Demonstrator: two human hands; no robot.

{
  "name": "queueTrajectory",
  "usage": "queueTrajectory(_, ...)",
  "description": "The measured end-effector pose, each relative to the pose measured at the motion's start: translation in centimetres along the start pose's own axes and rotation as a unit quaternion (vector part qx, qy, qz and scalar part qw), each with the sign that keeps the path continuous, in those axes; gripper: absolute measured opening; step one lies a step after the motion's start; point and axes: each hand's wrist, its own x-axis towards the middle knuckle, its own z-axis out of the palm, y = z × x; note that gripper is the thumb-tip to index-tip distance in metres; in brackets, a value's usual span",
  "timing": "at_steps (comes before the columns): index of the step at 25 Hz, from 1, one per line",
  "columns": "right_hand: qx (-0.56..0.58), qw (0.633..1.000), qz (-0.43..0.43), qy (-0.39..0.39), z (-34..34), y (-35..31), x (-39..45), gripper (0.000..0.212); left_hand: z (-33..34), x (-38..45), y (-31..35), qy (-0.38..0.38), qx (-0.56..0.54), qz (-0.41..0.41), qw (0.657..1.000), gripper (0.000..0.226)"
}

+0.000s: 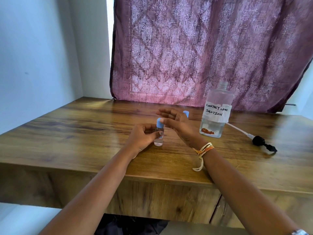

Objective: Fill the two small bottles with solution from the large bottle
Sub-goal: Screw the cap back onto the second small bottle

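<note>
A small clear bottle (158, 140) with a blue cap stands upright on the wooden table (84, 133). My left hand (143, 138) grips its body between thumb and fingers. My right hand (176, 123) hovers just above and right of it with fingers spread and relaxed, the thumb tip touching the blue cap. Behind my right hand, only the blue cap of a second small bottle (186, 113) shows. The large clear bottle (216, 112), labelled "contact lens solution", stands uncapped to the right with a little liquid at its bottom.
A black pump head with a white tube (259, 141) lies on the table right of the large bottle. A purple patterned curtain (203, 48) hangs behind the table. A white wall (42, 56) is on the left. The table's front edge is near me.
</note>
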Motion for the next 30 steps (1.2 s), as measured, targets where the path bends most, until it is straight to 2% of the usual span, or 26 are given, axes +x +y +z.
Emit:
queueTrajectory(3, -0.004, 0.999, 0.005, -0.037, -0.7, -0.2, -0.1, 0.041, 0.1, 0.0, 0.1, -0.001, 0.004, -0.004, 1.000, 0.028)
queueTrajectory(7, -0.060, 0.998, 0.008, 0.008, -0.2, -0.3, -0.4, 0.037, 0.0, -0.2, 0.1, 0.003, 0.011, 0.008, 1.000, 0.025)
queueTrajectory(10, -0.100, 0.995, 0.012, -0.001, 0.1, -0.4, -0.5, 0.046, 0.0, -0.3, 0.2, 0.001, 0.000, 0.008, 1.000, 0.024)
queueTrajectory(13, -0.051, 0.997, 0.018, -0.053, -0.5, -0.6, -0.5, 0.051, 0.1, -0.3, 0.3, -0.002, 0.003, -0.001, 1.000, 0.026)
queueTrajectory(19, -0.102, 0.994, 0.019, -0.014, -0.9, -0.6, -0.5, 0.056, 0.0, -0.1, -0.2, 0.001, -0.010, -0.003, 1.000, 0.021)
queueTrajectory(24, -0.042, 0.996, 0.025, -0.073, -1.3, -0.4, -0.4, 0.066, 0.1, 0.1, -0.2, -0.004, 0.000, -0.004, 1.000, 0.029)
queueTrajectory(30, -0.076, 0.997, 0.023, -0.023, -0.9, -0.3, -0.4, 0.063, 0.0, 0.0, -0.2, -0.004, -0.004, -0.001, 1.000, 0.024)
